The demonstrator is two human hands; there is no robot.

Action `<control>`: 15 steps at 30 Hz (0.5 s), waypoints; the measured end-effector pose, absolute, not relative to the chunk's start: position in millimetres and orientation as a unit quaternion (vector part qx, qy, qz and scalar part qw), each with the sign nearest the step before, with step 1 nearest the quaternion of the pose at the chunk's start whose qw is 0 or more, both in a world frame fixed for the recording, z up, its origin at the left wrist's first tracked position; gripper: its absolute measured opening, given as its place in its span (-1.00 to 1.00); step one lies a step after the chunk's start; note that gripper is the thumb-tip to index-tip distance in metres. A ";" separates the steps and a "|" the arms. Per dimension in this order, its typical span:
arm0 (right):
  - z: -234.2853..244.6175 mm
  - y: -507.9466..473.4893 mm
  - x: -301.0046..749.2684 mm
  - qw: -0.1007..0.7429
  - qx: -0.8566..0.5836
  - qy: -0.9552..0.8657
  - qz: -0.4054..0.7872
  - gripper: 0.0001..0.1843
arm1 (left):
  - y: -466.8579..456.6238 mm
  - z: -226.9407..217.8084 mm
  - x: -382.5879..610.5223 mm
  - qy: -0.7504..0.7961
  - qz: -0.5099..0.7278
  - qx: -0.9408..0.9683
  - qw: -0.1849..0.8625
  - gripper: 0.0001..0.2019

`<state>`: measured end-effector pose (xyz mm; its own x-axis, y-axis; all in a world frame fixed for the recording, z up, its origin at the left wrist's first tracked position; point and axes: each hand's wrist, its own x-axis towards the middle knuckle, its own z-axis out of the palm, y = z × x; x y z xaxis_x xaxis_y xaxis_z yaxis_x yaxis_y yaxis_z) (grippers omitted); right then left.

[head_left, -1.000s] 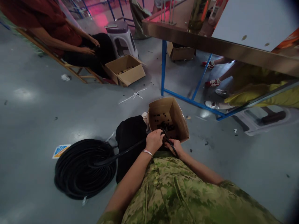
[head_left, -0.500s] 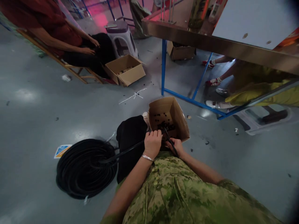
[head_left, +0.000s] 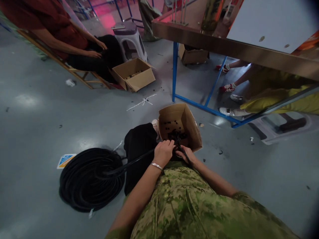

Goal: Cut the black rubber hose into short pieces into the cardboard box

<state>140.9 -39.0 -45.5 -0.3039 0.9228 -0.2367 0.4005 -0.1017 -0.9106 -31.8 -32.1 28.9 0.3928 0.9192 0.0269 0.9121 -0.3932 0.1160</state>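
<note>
The landmark here is the open box (head_left: 183, 127) on the floor, just in front of the person's knees. Both hands work right at its near rim, likely so that whatever comes off the work drops straight in; small dark bits (head_left: 175, 132) already lie on its bottom.

The left hand (head_left: 163, 152) is curled shut around a black tube (head_left: 139, 159), gripping it close to its free end, just left of the box. From that grip the tube runs back and away from the box to a big black coil (head_left: 91, 179) lying flat on the floor, well to the box's left. Laid flat there, the coil can probably give up slack as the tube is drawn toward the box.

The right hand (head_left: 185, 153) sits at the box's near edge, touching or nearly touching the left one, and is closed on a thin dark tool (head_left: 181, 149) whose tip points at the tube's end over the box. Whether the tool's blades are open or pressed together is too small to tell.

Beyond the box stands a blue-legged surface (head_left: 224, 46). Further off, to the box's upper left, another person (head_left: 62, 36) sits on a chair with hands in lap, beside a second box (head_left: 134, 74) set on the floor in much the same way.
</note>
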 end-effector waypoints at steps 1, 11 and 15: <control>-45.4 -38.6 140.9 0.254 -0.534 -0.617 0.520 -0.66 | -32.0 29.3 -31.6 0.550 0.041 0.833 0.044 -0.76; -57.1 -43.5 142.2 0.245 -0.588 -0.602 0.481 -0.52 | -25.4 24.5 -28.3 0.573 0.044 0.815 0.075 -0.80; -61.6 -44.6 141.5 0.251 -0.593 -0.614 0.458 -0.50 | -23.5 20.6 -26.6 0.578 0.035 0.812 0.074 -0.79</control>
<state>141.5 -44.6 -61.6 -0.1718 0.9568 -0.2345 0.4975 -0.1211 -0.8589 -26.6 -23.5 20.6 0.3290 0.9439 -0.0290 0.9335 -0.3204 0.1613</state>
